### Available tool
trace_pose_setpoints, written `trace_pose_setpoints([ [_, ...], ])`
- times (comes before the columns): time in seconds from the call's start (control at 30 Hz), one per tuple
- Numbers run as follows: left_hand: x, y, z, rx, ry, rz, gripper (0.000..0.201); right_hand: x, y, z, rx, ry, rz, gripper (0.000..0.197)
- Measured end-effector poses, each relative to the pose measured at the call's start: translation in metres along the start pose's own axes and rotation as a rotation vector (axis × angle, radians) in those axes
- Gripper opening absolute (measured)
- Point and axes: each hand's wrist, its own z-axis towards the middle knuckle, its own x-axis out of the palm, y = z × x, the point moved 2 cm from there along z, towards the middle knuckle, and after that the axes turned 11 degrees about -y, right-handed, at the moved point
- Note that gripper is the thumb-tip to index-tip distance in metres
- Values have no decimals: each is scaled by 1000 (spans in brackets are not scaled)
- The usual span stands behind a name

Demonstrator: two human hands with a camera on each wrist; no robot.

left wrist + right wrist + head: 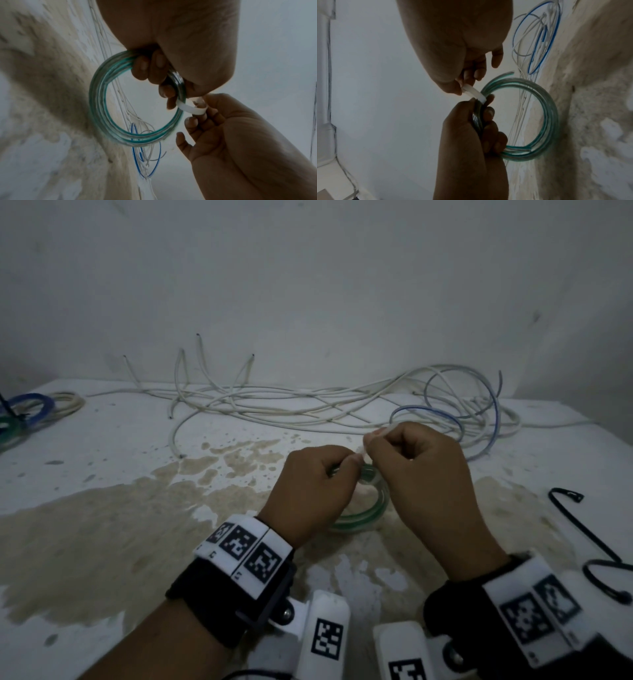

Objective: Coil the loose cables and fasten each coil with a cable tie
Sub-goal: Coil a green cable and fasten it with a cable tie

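At the far left of the stained tabletop [102, 474] lie finished coils [25, 412]. The left hand [313, 484] grips the green coil [102, 108], held just above the tabletop's middle. The right hand [416, 474] pinches a white cable tie [190, 108] looped round it. Loose cables [342, 405] sprawl behind.

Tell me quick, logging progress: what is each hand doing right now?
Left hand: closed, gripping the green cable coil.
Right hand: closed, pinching the white cable tie looped around the coil.
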Motion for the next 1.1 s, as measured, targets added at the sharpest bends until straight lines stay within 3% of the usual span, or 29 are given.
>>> trace_pose_setpoints([
  [0.13, -1, 2, 1, 59, -25, 16, 36, 2, 0, -2, -24, -10, 12, 24],
  [0.23, -1, 1, -2, 167, -78, 81, 38, 5, -3, -1, 32, 95, 20, 18],
  [0.33, 2, 6, -2, 169, -73, 120, 40, 3, -8, 2, 74, 167, -2, 18],
  [0.43, 4, 5, 0, -27, 11, 28, 35, -2, -6, 4, 17, 99, -20, 18],
  [0.53, 3, -2, 0, -389, 53, -267, 23, -4, -5, 6, -30, 10, -32, 12],
  [0.6, -1, -6, 1, -494, 93, -361, 21, -3, -5, 6, -77, 2, -87, 11],
  [0.77, -2, -8, 0, -420, 138, -325, 13, -2, -9, 6, -221, -20, -177, 15],
  [0.9, 1, -10, -1, -406, 100, -354, 5, -2, -12, 6, -300, -19, -207, 22],
  [1.1, -1, -13, -2, -347, 14, -396, 8, -2, -13, 8, -337, 23, -235, 27],
])
